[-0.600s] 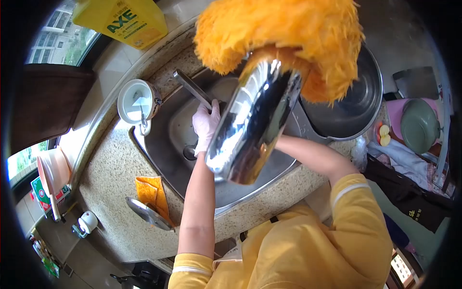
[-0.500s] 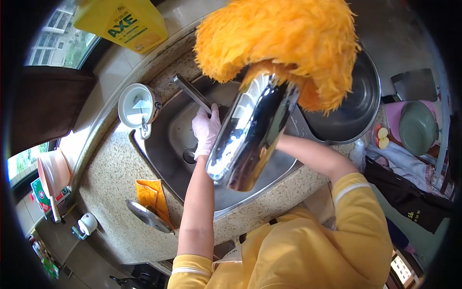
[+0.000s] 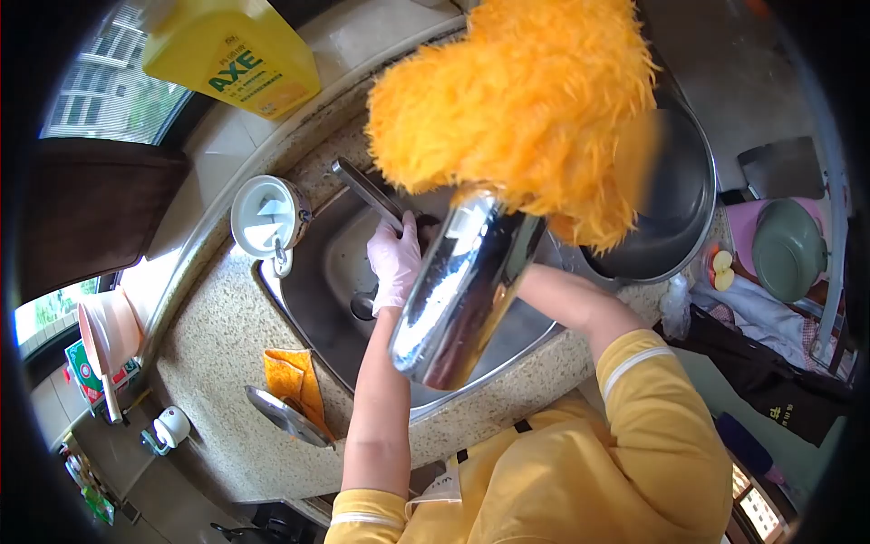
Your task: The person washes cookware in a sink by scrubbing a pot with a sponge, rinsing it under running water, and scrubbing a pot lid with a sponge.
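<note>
My left hand [image 3: 396,261], in a thin pale pink glove, is over the steel sink [image 3: 331,263]. Its fingers are closed around the lower end of a flat metal handle [image 3: 364,192] that slants up toward the sink's back edge; what the handle belongs to is hidden. A shiny chrome cylinder [image 3: 462,290] topped with fluffy orange material [image 3: 517,109] hangs close to the camera and blocks the middle of the view. Behind it my right hand is hidden; only the right forearm [image 3: 575,299] shows, reaching into the sink from the right.
A white mug [image 3: 263,218] with a spoon stands at the sink's left rim. An orange cloth [image 3: 292,385] and a round lid [image 3: 283,415] lie on the speckled counter. A large dark pan [image 3: 675,195] is to the right, near a green bowl [image 3: 787,249]. A yellow AXE bottle [image 3: 240,68] stands behind.
The whole view has shifted slightly, so the counter and sink appear a little lower. The orange fluff has swung and changed shape. My left hand stays on the handle.
</note>
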`<action>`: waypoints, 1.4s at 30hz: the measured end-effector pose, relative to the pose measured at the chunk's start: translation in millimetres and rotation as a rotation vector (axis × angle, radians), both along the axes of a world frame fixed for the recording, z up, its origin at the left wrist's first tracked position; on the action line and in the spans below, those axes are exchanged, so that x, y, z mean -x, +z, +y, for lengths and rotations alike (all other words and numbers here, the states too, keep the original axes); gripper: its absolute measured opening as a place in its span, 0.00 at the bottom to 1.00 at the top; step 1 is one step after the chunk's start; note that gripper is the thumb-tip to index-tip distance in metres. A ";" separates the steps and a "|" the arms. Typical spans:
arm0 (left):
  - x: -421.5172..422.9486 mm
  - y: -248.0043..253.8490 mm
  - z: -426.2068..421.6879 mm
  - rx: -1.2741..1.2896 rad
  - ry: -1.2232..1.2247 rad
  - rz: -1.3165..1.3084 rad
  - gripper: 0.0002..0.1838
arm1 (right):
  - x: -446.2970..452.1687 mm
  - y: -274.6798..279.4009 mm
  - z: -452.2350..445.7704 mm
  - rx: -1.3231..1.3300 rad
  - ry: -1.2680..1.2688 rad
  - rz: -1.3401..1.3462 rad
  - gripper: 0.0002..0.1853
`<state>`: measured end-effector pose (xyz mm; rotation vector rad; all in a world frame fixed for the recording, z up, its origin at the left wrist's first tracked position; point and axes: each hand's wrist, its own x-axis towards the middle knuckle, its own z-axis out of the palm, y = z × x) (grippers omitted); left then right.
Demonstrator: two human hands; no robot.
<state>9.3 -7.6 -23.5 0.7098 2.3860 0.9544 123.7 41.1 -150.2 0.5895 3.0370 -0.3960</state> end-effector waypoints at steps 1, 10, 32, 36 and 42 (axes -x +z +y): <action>-2.5 3.5 -2.9 0.037 -0.013 -0.003 0.15 | -7.1 -1.1 -20.0 -0.095 0.071 -0.135 0.16; -7.5 22.6 -3.5 0.059 -0.037 -0.173 0.14 | 17.4 66.6 -26.0 2.256 -0.697 0.965 0.17; 30.7 -115.9 -44.9 0.040 -0.401 0.472 0.17 | -5.0 53.6 -41.3 1.093 -0.648 0.486 0.15; 36.0 -114.9 -46.8 0.151 -0.578 0.697 0.17 | 10.5 44.9 -43.2 1.677 -0.740 0.487 0.19; 17.3 -33.8 -13.8 0.208 -0.337 0.161 0.16 | 14.2 54.2 -46.8 1.287 -0.544 0.428 0.22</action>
